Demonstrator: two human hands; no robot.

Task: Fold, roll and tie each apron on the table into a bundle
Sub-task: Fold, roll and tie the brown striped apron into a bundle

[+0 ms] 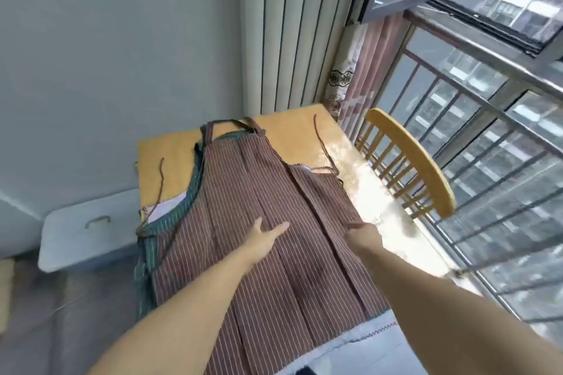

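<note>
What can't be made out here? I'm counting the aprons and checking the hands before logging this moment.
All in the head view:
- Apron count: the brown striped apron covers the green striped apron and a white cloth edge; how many layers lie beneath is hidden.
- Right hand: fingertips curl at the apron's edge; the grip is unclear.
- The apron's near hem is cut off by the bottom edge.
- Left hand lies flat, fingers blurred.

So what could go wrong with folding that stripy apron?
The brown striped apron lies on a green striped apron, so the right hand pinching its edge might drag both together. Its loose right tie string could end up trapped inside the fold. The hem overhangs the table, so it may slide off.
</note>
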